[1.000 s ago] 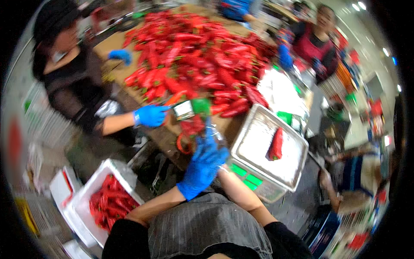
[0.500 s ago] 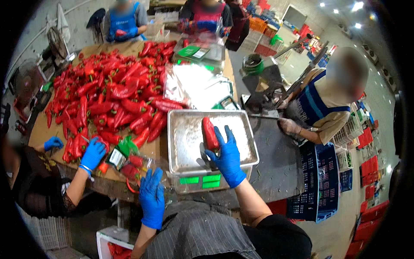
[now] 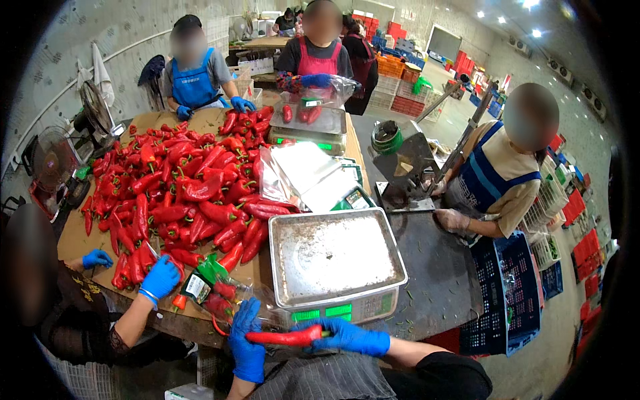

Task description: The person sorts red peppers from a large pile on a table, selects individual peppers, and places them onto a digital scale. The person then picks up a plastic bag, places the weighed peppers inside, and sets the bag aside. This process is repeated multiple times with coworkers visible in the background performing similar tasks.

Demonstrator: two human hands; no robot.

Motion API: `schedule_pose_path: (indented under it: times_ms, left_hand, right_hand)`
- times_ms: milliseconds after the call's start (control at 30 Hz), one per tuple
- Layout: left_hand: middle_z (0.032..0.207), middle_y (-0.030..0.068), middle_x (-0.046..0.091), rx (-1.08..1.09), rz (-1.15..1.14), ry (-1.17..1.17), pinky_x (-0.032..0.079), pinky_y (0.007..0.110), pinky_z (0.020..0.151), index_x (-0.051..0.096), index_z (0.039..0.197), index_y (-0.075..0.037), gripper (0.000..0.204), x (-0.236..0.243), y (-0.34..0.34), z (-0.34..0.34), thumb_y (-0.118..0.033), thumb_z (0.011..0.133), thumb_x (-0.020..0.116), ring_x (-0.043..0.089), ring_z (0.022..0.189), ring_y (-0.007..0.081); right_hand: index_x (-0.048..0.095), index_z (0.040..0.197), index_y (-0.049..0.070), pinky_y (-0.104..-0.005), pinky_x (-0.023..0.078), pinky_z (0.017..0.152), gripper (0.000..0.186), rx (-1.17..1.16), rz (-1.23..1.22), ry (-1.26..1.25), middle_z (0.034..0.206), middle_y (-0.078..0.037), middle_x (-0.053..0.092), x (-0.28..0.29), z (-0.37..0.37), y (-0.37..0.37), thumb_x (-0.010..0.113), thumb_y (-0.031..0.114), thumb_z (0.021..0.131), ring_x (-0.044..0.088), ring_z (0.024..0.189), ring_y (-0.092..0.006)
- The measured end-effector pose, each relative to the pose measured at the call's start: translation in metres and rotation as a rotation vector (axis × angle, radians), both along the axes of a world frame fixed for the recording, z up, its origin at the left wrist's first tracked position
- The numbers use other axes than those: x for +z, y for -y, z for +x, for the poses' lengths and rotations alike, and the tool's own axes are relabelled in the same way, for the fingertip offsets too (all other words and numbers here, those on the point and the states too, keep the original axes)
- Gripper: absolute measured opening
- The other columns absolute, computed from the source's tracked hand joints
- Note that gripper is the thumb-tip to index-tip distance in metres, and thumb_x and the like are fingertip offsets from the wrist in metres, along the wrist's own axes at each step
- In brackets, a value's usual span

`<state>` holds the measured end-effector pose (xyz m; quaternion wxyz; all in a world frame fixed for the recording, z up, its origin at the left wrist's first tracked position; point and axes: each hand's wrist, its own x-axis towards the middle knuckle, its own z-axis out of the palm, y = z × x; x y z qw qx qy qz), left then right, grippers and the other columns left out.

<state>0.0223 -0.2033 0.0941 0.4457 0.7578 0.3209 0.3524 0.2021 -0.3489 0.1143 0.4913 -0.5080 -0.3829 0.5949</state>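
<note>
A long red pepper (image 3: 287, 336) lies crosswise in front of me, low at the table's near edge. My right hand (image 3: 353, 337), in a blue glove, is closed on its green stem end. The pepper's tip reaches across my left hand (image 3: 247, 343), also blue-gloved, whose fingers stretch upward and whose grip on it I cannot make out. Beside those fingers is a clear bag (image 3: 219, 303) with red peppers in it and a green-and-white labelled part. Just beyond my hands stands a weighing scale (image 3: 337, 257) with a bare, stained metal tray and lit green displays.
A big heap of red peppers (image 3: 180, 180) covers the table's left side. White packaging sheets (image 3: 310, 170) lie behind the scale, near a second scale (image 3: 310, 127). Co-workers stand left, behind and right; one blue-gloved hand (image 3: 160, 280) is close by. A blue crate (image 3: 503, 293) stands right.
My right hand has taken the red pepper off the scale's tray and brought it down to my left hand. The view has tilted upward, showing more of the far side.
</note>
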Motion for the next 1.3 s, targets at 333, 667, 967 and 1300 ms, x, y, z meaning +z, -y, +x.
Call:
schedule_pose_path:
  times_ms: [333, 667, 967, 1300]
  left_hand:
    - [0.126, 0.0141, 0.053, -0.039, 0.333, -0.228, 0.026, 0.048, 0.106, 0.056, 0.120, -0.004, 0.034, 0.024, 0.008, -0.001, -0.014, 0.089, 0.045, 0.045, 0.122, 0.0323]
    - [0.126, 0.0142, 0.052, -0.064, 0.508, -0.248, 0.022, 0.051, 0.107, 0.056, 0.121, -0.003, 0.038, 0.031, 0.016, 0.000, -0.019, 0.087, 0.048, 0.044, 0.122, 0.0324]
    - [0.124, 0.0162, 0.053, -0.108, 0.329, -0.083, 0.025, 0.051, 0.104, 0.058, 0.116, -0.001, 0.037, 0.025, 0.015, -0.004, -0.016, 0.083, 0.053, 0.046, 0.118, 0.0356]
    - [0.145, 0.0225, 0.022, -0.235, 0.370, -0.430, 0.012, 0.056, 0.109, 0.027, 0.141, -0.013, 0.097, -0.028, -0.006, -0.077, -0.044, 0.063, 0.076, 0.019, 0.135, 0.0396]
  right_hand:
    - [0.045, 0.129, 0.003, -0.0318, 0.040, 0.094, 0.050, -0.093, 0.111, 0.235, 0.124, -0.012, 0.053, -0.046, -0.029, -0.009, 0.063, 0.024, 0.087, 0.050, 0.111, -0.0168]
    - [0.034, 0.137, 0.006, -0.0386, 0.030, 0.105, 0.047, 0.038, 0.658, 0.834, 0.137, -0.023, 0.038, -0.117, -0.071, -0.098, 0.041, 0.010, 0.090, 0.039, 0.125, -0.0335]
    - [0.031, 0.139, 0.006, -0.0391, 0.030, 0.105, 0.058, 0.016, 0.545, 1.041, 0.139, -0.024, 0.033, -0.086, -0.071, -0.185, 0.050, 0.020, 0.086, 0.036, 0.127, -0.0358]
    - [0.034, 0.137, 0.001, -0.0346, 0.031, 0.105, 0.049, 0.544, 0.224, 0.560, 0.138, -0.018, 0.039, -0.053, -0.051, -0.059, 0.046, 0.021, 0.094, 0.041, 0.124, -0.0271]
